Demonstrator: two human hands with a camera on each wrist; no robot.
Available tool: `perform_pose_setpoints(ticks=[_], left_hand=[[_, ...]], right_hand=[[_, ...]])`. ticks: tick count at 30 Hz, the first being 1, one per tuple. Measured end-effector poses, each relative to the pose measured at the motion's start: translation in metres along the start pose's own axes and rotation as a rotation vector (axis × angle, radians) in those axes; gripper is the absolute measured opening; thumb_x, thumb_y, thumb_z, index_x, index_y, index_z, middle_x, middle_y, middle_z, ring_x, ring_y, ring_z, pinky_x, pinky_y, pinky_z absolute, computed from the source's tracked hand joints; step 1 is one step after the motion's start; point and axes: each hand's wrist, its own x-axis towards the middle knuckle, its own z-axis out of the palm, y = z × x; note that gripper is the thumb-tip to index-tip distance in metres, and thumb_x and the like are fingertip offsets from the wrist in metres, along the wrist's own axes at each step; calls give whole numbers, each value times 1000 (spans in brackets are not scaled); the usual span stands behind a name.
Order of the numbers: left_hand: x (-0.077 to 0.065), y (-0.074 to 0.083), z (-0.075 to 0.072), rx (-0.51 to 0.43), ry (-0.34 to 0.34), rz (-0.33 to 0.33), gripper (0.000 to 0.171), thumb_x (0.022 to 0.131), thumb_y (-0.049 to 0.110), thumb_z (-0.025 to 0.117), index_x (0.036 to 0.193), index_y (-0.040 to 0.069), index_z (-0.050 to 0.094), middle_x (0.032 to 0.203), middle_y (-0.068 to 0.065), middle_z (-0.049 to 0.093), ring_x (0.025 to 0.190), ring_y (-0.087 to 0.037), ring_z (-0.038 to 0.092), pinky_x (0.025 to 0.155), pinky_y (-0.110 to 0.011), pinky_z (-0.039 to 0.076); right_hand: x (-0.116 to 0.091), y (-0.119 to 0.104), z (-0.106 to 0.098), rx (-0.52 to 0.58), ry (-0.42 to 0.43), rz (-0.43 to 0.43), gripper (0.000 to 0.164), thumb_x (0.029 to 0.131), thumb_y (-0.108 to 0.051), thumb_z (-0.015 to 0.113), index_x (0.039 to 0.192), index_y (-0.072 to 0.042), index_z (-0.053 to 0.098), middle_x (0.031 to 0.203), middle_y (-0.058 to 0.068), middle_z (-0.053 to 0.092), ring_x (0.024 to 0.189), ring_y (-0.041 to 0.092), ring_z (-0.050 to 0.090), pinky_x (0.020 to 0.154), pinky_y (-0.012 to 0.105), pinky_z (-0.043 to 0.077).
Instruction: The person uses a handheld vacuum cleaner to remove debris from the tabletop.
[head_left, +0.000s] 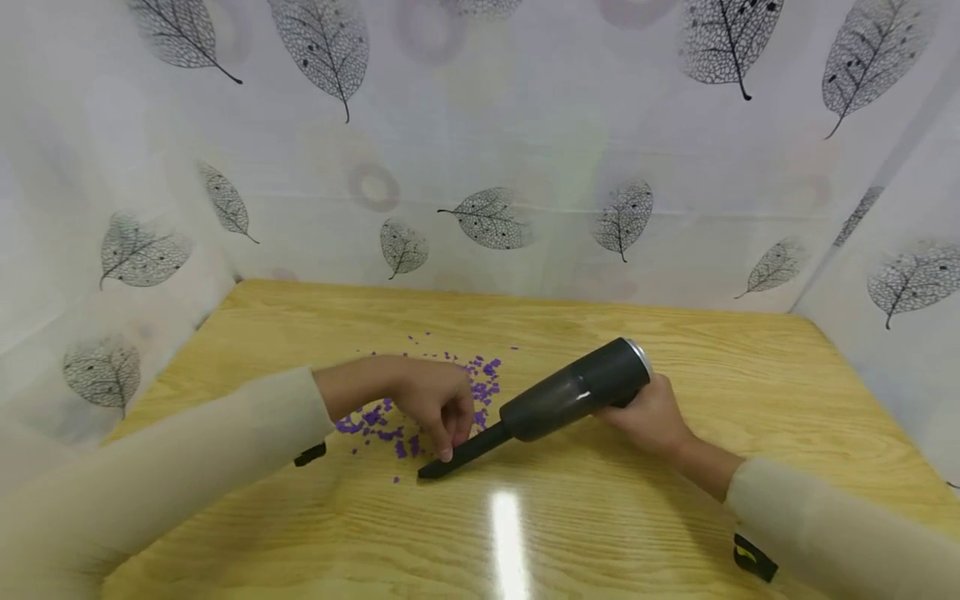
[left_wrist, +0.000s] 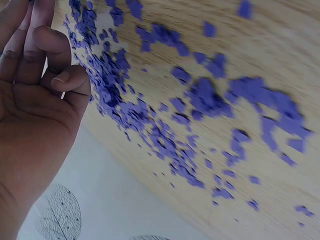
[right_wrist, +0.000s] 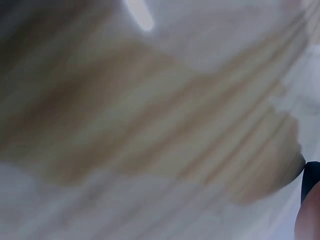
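Note:
My right hand [head_left: 651,417] grips a black handheld vacuum cleaner [head_left: 570,396] near its silver-rimmed back end. The vacuum slants down to the left, its narrow nozzle [head_left: 487,440] low over the table. Thumb and fingers of my left hand [head_left: 435,396] pinch that nozzle close to its tip. Small purple scraps [left_wrist: 205,97] lie scattered beside and behind the left hand. In the left wrist view the left hand [left_wrist: 40,115] shows palm side, its fingertips cut off by the frame. A blurred glossy surface fills most of the right wrist view, with a bit of finger [right_wrist: 311,215] at the edge.
The wood-grain table [head_left: 675,342] reaches back to a pale curtain [head_left: 555,150] printed with leaves, which also hangs at both sides. A bright light reflection [head_left: 508,533] lies on the tabletop in front of the nozzle.

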Motion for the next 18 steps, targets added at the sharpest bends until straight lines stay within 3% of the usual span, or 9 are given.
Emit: perform_pose_setpoints(ticks=[11, 18], left_hand=[[-31, -5, 5, -49, 26, -50, 11, 71, 14, 76, 77, 16, 67, 73, 6, 66, 68, -12, 63, 64, -26, 54], [-26, -4, 11, -11, 58, -26, 12, 71, 15, 76, 77, 20, 66, 74, 8, 65, 68, -9, 61, 64, -24, 53]], right_hand=[[-2, -23, 19, 4, -2, 10, 37, 58, 6, 76, 91, 1, 59, 80, 11, 66, 64, 6, 55, 57, 27, 49], [-7, 7, 20, -5, -13, -8, 40, 60, -1, 79, 94, -6, 60, 80, 4, 66, 63, 7, 56, 53, 28, 49]])
